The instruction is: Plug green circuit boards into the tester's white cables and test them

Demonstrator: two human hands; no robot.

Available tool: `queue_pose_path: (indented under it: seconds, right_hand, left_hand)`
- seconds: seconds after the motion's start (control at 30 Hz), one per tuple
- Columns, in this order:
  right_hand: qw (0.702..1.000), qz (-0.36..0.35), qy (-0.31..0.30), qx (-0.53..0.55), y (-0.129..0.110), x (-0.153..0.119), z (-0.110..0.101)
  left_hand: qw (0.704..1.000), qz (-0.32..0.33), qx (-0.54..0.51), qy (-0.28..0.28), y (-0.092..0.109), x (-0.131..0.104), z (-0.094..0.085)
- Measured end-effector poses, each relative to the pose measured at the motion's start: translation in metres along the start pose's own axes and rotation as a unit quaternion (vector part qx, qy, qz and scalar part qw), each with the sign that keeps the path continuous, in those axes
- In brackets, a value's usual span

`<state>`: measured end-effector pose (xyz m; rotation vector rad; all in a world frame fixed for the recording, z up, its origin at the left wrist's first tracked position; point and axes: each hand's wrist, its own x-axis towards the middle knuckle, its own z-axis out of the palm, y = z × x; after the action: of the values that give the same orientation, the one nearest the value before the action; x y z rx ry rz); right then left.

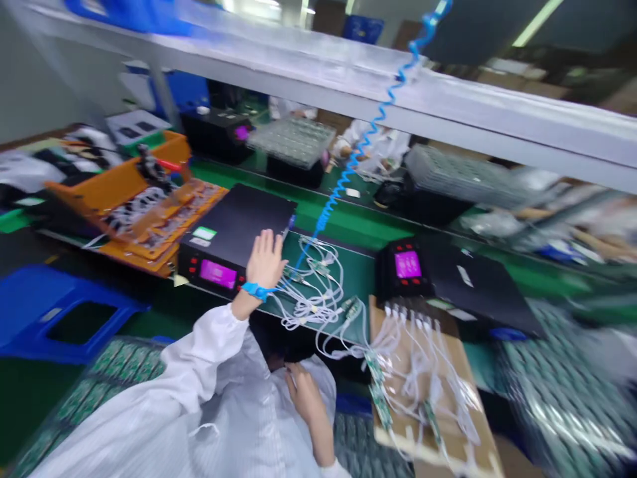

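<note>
My left hand (265, 259), a blue strap round its wrist, lies flat with fingers stretched at the right front corner of a black box (243, 216) with a lit magenta display. White cables (313, 299) with small green circuit boards (351, 309) are tangled just right of it. My right hand (304, 392) is low over my lap, its fingers curled; what they hold, if anything, is hidden. Another black box (468, 279) with a magenta display has white plugs in a row at its front. Cables and boards spread from it over a brown board (448, 372).
An orange fixture (164, 232) stands at the left. Trays of green boards (99, 385) lie lower left and at the right (577, 398). A blue coiled cord (358, 149) hangs from above, past a shelf beam (308, 79). Across the bench, a person's white sleeves (388, 146) show.
</note>
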<state>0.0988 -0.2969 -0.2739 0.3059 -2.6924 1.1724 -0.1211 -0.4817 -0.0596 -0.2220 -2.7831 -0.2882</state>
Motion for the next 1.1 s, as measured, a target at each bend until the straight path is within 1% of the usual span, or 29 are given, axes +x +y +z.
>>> queue_pose_path:
  seconds: [0.07,0.1,0.13,0.17,0.2,0.23,0.3,0.37,0.43,0.47,0.5,0.57,0.63,0.7,0.77,0.8,0.87,0.93,0.97,1.0,1.07,1.1]
  right_hand:
    - [0.995,0.036,-0.087,0.014,-0.013,0.014,-0.028]
    - [0.993,0.06,-0.104,0.017,-0.018,0.023,-0.043]
    - [0.991,0.082,-0.103,0.011,-0.021,0.033,-0.059]
    - [0.991,0.104,-0.086,-0.005,-0.022,0.043,-0.073]
    - [0.99,0.127,-0.056,-0.033,-0.021,0.054,-0.087]
    - [0.986,0.153,-0.016,-0.068,-0.019,0.064,-0.099]
    - [0.967,0.203,0.07,-0.14,-0.011,0.088,-0.117]
    - [0.943,0.242,0.127,-0.188,-0.001,0.115,-0.129]
    - [0.926,0.273,0.149,-0.216,0.009,0.143,-0.135]
    - [0.916,0.292,0.149,-0.229,0.014,0.157,-0.137]
    - [0.908,0.311,0.14,-0.243,0.019,0.169,-0.139]
    - [0.895,0.342,0.101,-0.267,0.026,0.19,-0.141]
    - [0.889,0.357,0.065,-0.278,0.031,0.203,-0.142]
    - [0.889,0.36,0.056,-0.277,0.034,0.21,-0.143]
    - [0.894,0.354,0.06,-0.269,0.035,0.212,-0.145]
    - [0.897,0.348,0.06,-0.266,0.036,0.212,-0.146]
    - [0.903,0.335,0.06,-0.262,0.036,0.21,-0.15]
    - [0.911,0.314,0.075,-0.257,0.035,0.206,-0.154]
    - [0.919,0.295,0.095,-0.243,0.034,0.202,-0.156]
    - [0.93,0.271,0.12,-0.219,0.033,0.198,-0.157]
    - [0.95,0.216,0.182,-0.136,0.031,0.189,-0.159]
    - [0.955,0.192,0.209,-0.087,0.03,0.184,-0.16]
  left_hand:
    - [1.0,-0.003,-0.015,0.023,-0.002,0.001,0.004]
    - [0.999,0.003,-0.026,0.03,-0.004,0.002,0.006]
    - [0.998,0.01,-0.039,0.037,-0.005,0.004,0.008]
    - [0.997,0.014,-0.053,0.046,-0.006,0.004,0.01]
    - [0.996,0.02,-0.066,0.051,-0.006,0.005,0.012]
    - [0.995,0.024,-0.075,0.057,-0.007,0.005,0.012]
    - [0.994,0.032,-0.081,0.066,-0.007,0.003,0.013]
    - [0.993,0.04,-0.079,0.075,-0.006,0.002,0.012]
    - [0.992,0.047,-0.08,0.083,-0.007,0.001,0.013]
    - [0.992,0.051,-0.083,0.086,-0.008,0.002,0.013]
    - [0.991,0.053,-0.087,0.088,-0.009,0.003,0.013]
    - [0.99,0.052,-0.096,0.093,-0.011,0.006,0.013]
    - [0.987,0.053,-0.113,0.1,-0.01,0.008,0.012]
    - [0.981,0.07,-0.146,0.11,-0.004,0.008,0.014]
    - [0.969,0.107,-0.195,0.109,0.011,0.004,0.019]
    - [0.961,0.13,-0.223,0.098,0.021,0.001,0.024]
    - [0.941,0.179,-0.285,0.042,0.046,-0.004,0.038]
    - [0.912,0.213,-0.347,-0.041,0.076,-0.006,0.055]
    - [0.898,0.21,-0.378,-0.08,0.091,-0.005,0.064]
    - [0.886,0.191,-0.407,-0.111,0.107,-0.002,0.072]
    - [0.861,0.139,-0.462,-0.161,0.135,0.004,0.087]
    - [0.85,0.127,-0.479,-0.177,0.148,0.007,0.093]
